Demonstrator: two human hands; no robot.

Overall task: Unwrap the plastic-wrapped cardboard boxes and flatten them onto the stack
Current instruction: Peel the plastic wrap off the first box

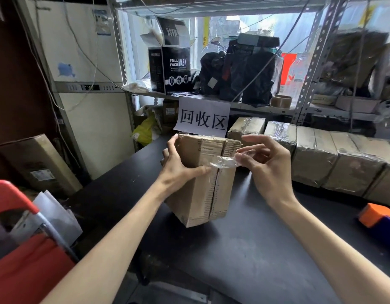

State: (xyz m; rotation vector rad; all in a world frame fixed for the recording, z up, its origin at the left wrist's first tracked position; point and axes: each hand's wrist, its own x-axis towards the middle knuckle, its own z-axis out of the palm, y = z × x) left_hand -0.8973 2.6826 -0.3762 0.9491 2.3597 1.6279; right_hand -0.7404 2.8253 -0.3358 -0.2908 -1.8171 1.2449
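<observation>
Both hands work one cardboard box [202, 194], tilted over the black table [244, 249] — left hand [178, 165] gripping its side, right hand [266, 170] pinching a clear plastic strip [222, 163] apparently stuck at the seam.

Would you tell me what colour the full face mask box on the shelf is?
The full face mask box is black with white lettering; head view.

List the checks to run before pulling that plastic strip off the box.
1. Left hand grips the cardboard box: ok.
2. Right hand pinches the plastic strip: ok.
3. Strip's free end lifted off the cardboard: ok.
4. Box resting on the table: cannot tell.
5. Row of wrapped boxes apart from the pulling hand: ok.
</observation>
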